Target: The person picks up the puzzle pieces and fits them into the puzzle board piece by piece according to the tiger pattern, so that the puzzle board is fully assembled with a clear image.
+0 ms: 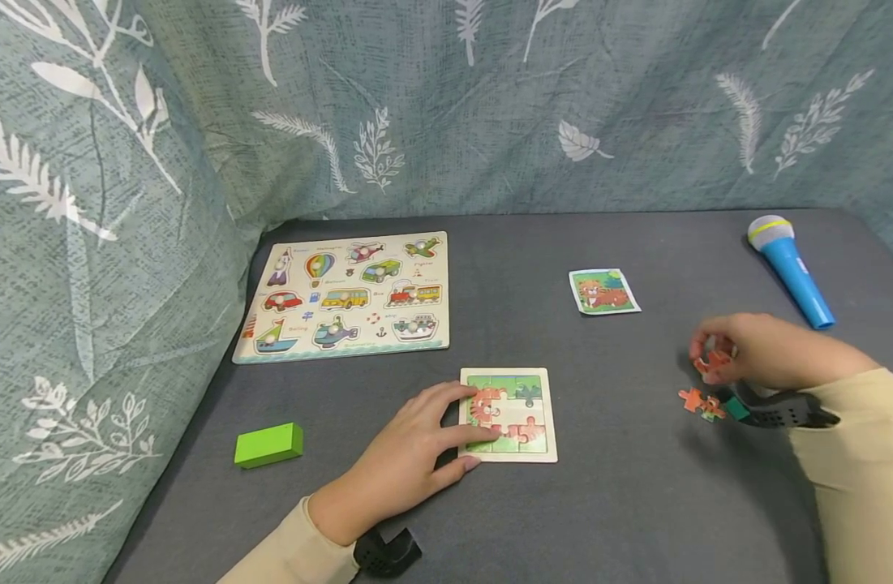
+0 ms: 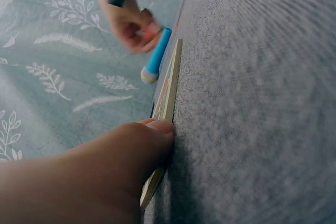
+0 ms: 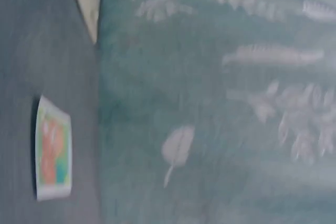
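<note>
A small wooden jigsaw board (image 1: pixel 552 430) with a pale frame lies in front of me, partly filled with pieces showing an orange animal on green. My left hand (image 1: pixel 417 446) rests on its left side, fingers spread over the picture. The thumb (image 2: pixel 160 127) touches the board's near edge in the left wrist view. Off to the right, my right hand (image 1: pixel 763 349) pinches an orange jigsaw piece (image 1: pixel 712 363) above the table. Loose jigsaw pieces (image 1: pixel 700 402) lie just below that hand. The right wrist view shows neither the hand nor the piece.
A picture card (image 1: pixel 604 292) with an orange animal lies beyond the jigsaw board. At back left is a vehicle peg puzzle (image 1: pixel 347 296). A green block (image 1: pixel 268 445) sits left of my left hand, and a blue toy microphone (image 1: pixel 792 272) lies at back right.
</note>
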{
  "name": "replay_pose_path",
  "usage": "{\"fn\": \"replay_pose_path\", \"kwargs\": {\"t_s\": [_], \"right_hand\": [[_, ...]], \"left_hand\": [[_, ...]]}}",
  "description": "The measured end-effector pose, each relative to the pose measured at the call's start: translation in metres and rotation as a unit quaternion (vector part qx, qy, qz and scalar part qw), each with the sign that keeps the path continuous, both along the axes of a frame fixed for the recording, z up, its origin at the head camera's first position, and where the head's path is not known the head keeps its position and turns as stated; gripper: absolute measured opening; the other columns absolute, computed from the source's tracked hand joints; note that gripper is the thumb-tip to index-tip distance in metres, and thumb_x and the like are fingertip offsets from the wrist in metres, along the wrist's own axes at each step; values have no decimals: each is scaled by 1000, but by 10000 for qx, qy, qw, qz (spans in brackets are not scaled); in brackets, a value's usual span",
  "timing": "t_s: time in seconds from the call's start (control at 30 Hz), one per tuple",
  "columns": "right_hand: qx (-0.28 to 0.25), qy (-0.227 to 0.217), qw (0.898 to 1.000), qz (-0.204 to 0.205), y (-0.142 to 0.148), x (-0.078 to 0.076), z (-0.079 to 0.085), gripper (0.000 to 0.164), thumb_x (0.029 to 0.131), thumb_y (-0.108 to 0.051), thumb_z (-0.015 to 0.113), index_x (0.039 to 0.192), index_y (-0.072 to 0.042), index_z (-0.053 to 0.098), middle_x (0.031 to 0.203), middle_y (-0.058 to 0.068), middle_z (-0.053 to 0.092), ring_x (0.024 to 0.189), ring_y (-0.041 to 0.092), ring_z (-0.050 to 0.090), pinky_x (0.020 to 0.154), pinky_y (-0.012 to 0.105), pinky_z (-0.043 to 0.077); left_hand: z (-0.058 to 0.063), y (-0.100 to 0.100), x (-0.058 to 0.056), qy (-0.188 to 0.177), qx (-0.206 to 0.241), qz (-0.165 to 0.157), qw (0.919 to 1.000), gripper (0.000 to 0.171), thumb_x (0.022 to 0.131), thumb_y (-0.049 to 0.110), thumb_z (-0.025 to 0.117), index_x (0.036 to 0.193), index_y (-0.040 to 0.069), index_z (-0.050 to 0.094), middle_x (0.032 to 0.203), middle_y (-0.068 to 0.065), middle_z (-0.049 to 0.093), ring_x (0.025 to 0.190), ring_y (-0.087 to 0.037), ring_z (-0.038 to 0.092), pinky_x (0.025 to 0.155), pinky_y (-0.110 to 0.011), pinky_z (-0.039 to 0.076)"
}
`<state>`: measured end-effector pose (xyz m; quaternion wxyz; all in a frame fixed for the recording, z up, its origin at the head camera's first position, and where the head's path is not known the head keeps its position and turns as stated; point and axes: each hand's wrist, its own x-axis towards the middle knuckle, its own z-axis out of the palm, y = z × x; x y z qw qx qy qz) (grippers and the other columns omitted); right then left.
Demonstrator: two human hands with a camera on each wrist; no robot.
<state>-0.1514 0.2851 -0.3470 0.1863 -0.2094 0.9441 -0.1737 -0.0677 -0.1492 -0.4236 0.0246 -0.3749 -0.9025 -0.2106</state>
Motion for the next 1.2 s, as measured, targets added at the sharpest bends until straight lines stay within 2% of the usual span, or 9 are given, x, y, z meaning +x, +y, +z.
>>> {"fn": "replay_pose_path", "kwargs": {"t_s": [0.07, 0.17, 0.27, 0.37, 0.53, 0.67, 0.8, 1.03, 1.2], "right_hand": [[-463, 585, 9972, -9, -20, 4, 3, 21, 87, -7, 85, 99, -17, 69, 80, -9, 58, 72, 9, 55, 62, 28, 47], [-1583, 1055, 9817, -5, -59, 8, -3, 24, 85, -5, 87, 98, -15, 70, 84, -9, 67, 74, 7, 62, 65, 25, 52], [-2612, 919, 9609, 77, -97, 12, -19, 24, 83, -1, 88, 96, -11, 70, 89, -6, 73, 76, 8, 66, 66, 25, 55], [-3129, 527, 9483, -3, -127, 18, -38, 20, 86, -2, 85, 101, -9, 73, 92, -3, 74, 74, 11, 66, 64, 27, 56], [-3440, 480, 9376, -135, -153, 28, -64, 23, 93, -2, 79, 115, -8, 77, 100, -1, 74, 78, 12, 66, 67, 28, 56], [-3708, 918, 9241, 79, -164, 32, -76, 26, 95, 2, 75, 118, -10, 79, 105, -4, 71, 86, 11, 64, 74, 26, 54], [-3903, 1314, 9108, 300, -167, 34, -83, 30, 98, 7, 68, 120, -10, 79, 101, -5, 64, 81, 10, 59, 69, 25, 51], [-3809, 1625, 9101, -146, -165, 37, -87, 18, 91, -4, 81, 105, -14, 80, 93, -10, 69, 72, 9, 58, 63, 24, 49], [-3970, 1324, 9068, -512, -164, 38, -87, 14, 91, -2, 80, 97, -11, 71, 89, -5, 71, 72, 8, 64, 64, 24, 52]], "left_hand": [[0, 0, 0, 23, -21, 39, 10000, 36, 97, 33, 78, 132, 35, 74, 155, -8, 47, 146, -31, 41, 112, -57, 42], [0, 1, 0, 9, -37, 127, 9999, 36, 97, 32, 79, 132, 34, 74, 155, -8, 47, 146, -30, 41, 113, -57, 41], [0, 2, -1, -8, -60, 208, 9998, 36, 96, 31, 79, 132, 35, 74, 154, -8, 47, 146, -30, 41, 114, -55, 40], [-1, 2, -2, 12, -88, 237, 9997, 37, 96, 31, 80, 133, 35, 74, 154, -8, 47, 146, -30, 40, 115, -55, 39], [0, 2, -2, -33, -136, 220, 9997, 37, 97, 32, 79, 133, 34, 74, 155, -9, 47, 147, -31, 40, 115, -56, 39], [1, 1, -1, -95, -154, 210, 9996, 36, 97, 33, 78, 133, 33, 73, 155, -9, 46, 147, -31, 40, 114, -57, 39], [0, 0, -1, -97, -130, 210, 9996, 36, 97, 33, 79, 133, 33, 74, 155, -9, 47, 147, -31, 39, 115, -57, 39], [0, 0, -2, -37, -143, 215, 9997, 37, 97, 32, 79, 133, 34, 73, 155, -9, 47, 147, -31, 39, 114, -57, 40], [0, 1, -2, 3, -145, 215, 9997, 37, 97, 33, 78, 133, 34, 73, 155, -9, 47, 147, -31, 40, 114, -57, 39]]}}
